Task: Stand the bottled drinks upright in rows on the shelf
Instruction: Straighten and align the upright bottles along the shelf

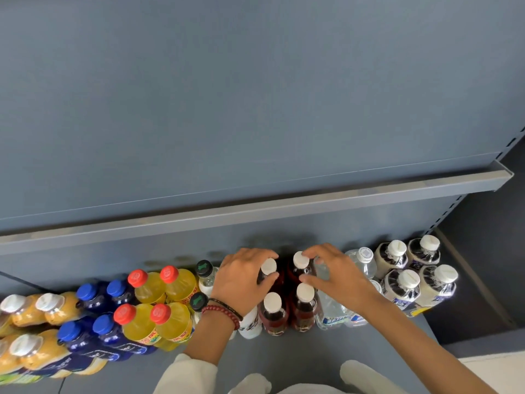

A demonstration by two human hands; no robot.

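Lower left of frame: orange-juice bottles [48, 308], blue-capped bottles [91, 297] and yellow red-capped bottles [150, 288] stand upright in pairs on the shelf [284, 362], grouped by kind. Centre: left hand [241, 277] curls around one rear dark-red bottle [268, 270]; right hand [332, 271] pinches the other [301, 264], probably squaring the row. Lower right: milky white-capped bottles [409, 282] stand upright.
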